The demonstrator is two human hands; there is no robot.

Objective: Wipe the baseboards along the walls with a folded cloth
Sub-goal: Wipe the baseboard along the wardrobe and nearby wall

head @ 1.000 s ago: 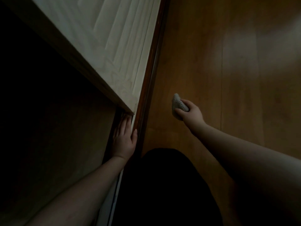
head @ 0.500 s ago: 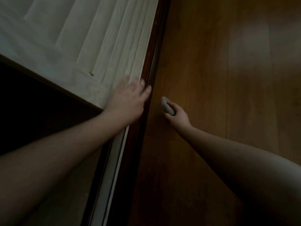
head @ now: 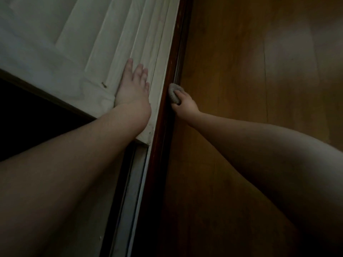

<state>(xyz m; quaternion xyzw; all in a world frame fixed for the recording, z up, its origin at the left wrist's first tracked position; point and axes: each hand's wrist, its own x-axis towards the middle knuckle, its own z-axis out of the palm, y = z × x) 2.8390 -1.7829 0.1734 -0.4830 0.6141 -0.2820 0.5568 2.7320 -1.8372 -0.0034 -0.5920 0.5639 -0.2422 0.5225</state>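
Right hand [head: 186,104] clutching grey cloth [head: 174,93] against dark baseboard [head: 163,115], left hand [head: 132,88] flat, unclenched, on white door [head: 74,43]

white panelled door [head: 55,43], upper left, slanting | wooden floor [head: 259,89], right, pale sheen on boards | dark opening [head: 27,117], left, below door edge

- My left hand [head: 132,88] lies flat on the door [head: 74,43], left of the baseboard [head: 165,115].
- My right hand [head: 185,104] presses the cloth [head: 173,93] against the baseboard, floor [head: 259,71] to its right.
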